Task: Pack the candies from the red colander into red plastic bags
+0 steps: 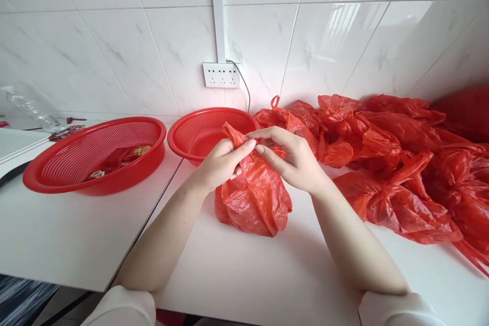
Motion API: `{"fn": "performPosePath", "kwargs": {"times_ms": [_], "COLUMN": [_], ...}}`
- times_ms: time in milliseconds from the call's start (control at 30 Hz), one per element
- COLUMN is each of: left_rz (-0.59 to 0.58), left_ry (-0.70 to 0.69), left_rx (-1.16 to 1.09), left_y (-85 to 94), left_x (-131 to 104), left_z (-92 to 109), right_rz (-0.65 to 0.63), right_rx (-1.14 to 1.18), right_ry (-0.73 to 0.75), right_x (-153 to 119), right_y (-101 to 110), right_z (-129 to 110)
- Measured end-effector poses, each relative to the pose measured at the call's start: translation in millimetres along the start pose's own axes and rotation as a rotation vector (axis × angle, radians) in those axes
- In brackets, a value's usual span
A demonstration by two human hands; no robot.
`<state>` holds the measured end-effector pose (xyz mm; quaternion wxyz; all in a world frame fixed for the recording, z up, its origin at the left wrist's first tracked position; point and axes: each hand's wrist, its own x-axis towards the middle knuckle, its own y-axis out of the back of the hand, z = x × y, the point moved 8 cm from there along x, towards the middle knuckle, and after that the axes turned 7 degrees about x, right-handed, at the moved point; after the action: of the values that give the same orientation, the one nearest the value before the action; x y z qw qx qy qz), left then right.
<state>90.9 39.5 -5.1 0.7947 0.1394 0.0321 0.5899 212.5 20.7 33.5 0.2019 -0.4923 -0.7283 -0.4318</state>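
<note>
A red plastic bag (254, 204) stands on the white table in front of me, bulging at the bottom with contents I cannot make out. My left hand (223, 163) grips its gathered neck from the left, thumb pressed against the plastic. From the right, my right hand (292, 155) pinches the same neck, its thumb and fingertips meeting the left thumb. A twisted end of the bag sticks up between the hands. Just behind them sits a red perforated basket (183, 137), partly covered by the bag and my left hand.
Many knotted red bags (401, 193) are heaped along the right side. A larger red basket (38, 175) at left holds several small packets (118, 157). Behind it lies a clear plastic bottle (32, 107). The tiled wall carries a socket strip (221, 75) with a cable.
</note>
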Motion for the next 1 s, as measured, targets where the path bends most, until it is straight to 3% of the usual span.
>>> {"fn": "performPosePath", "kwargs": {"times_ms": [167, 333, 400, 500, 567, 633, 733, 767, 833, 900, 1000], "left_rz": [-0.016, -0.115, -0.182, -0.215, -0.207, -0.192, -0.198, -0.197, -0.146, -0.021, 0.216], "left_ry": [0.061, 0.182, 0.229, 0.307, 0.301, 0.220, 0.087, 0.061, 0.000, -0.108, -0.332], "left_rx": [-0.128, -0.319, -0.398, -0.547, -0.565, -0.460, -0.141, -0.023, 0.199, 0.417, 0.648], "left_y": [0.8, -1.7, -4.0, -6.0, -5.9, -4.5, -6.2, -7.2, -5.8, -0.1, 9.0], "left_x": [6.0, 11.1, 11.9, 10.8, 9.8, 8.8, 3.9, 1.7, -1.6, -3.1, -4.2], "left_z": [-15.0, -29.6, -31.7, -32.8, -30.0, -23.4, -14.2, -12.8, -9.4, -1.1, 15.3], "right_rz": [0.066, 0.255, 0.122, -0.327, -0.508, -0.448, -0.109, -0.054, -0.096, -0.175, -0.144], "right_rx": [0.034, 0.051, 0.084, 0.107, 0.095, 0.085, 0.145, 0.198, 0.342, 0.464, 0.482], "right_ry": [-0.117, -0.130, -0.078, -0.067, -0.100, -0.118, -0.175, -0.220, -0.325, -0.400, -0.455], "right_x": [-1.8, -7.6, -8.4, -16.0, -22.7, -19.3, -8.8, -8.0, -9.1, -11.8, -14.3], "right_y": [7.3, 41.2, 42.7, 18.4, 4.6, 2.3, 9.9, 6.8, -12.0, -30.4, -35.7], "right_z": [18.6, 15.5, 3.0, -11.9, -12.3, -5.8, 16.1, 26.2, 45.0, 58.1, 74.0]}}
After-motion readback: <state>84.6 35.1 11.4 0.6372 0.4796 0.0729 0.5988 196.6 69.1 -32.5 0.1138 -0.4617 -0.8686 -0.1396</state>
